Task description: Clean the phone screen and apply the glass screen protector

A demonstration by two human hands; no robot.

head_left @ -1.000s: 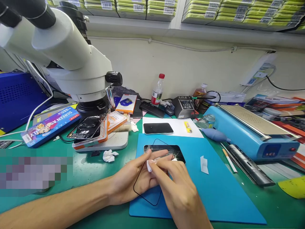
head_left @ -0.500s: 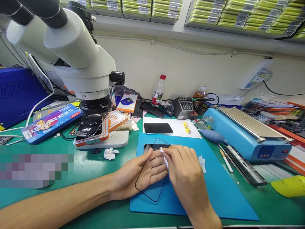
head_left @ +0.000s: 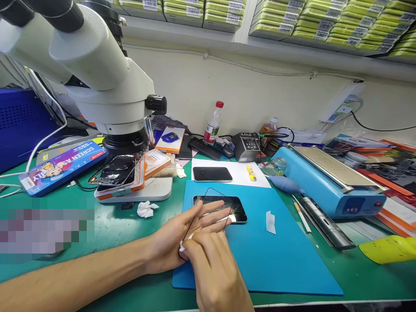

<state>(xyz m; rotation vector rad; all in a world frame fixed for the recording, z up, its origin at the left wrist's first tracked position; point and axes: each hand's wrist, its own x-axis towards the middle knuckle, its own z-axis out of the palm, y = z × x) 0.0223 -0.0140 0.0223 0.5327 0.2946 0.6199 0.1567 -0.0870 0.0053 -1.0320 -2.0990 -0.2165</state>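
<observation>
So we had the clear black-edged panel (head_left: 208,219) over our left hand (head_left: 177,238) (fingers spread wide behind it), our right hand (head_left: 216,264) pinching white tissue (head_left: 182,247) near its lower corner, above the blue mat (head_left: 276,260) holding a dark phone (head_left: 239,211).

Bright, even light, seemingly from overhead, with glare on the green tabletop (head_left: 108,227) and stretched edges

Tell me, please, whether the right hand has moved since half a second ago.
Yes; judged against the blue mat, the right hand has moved left and toward the person, no longer covering the right end of the phone.
</observation>
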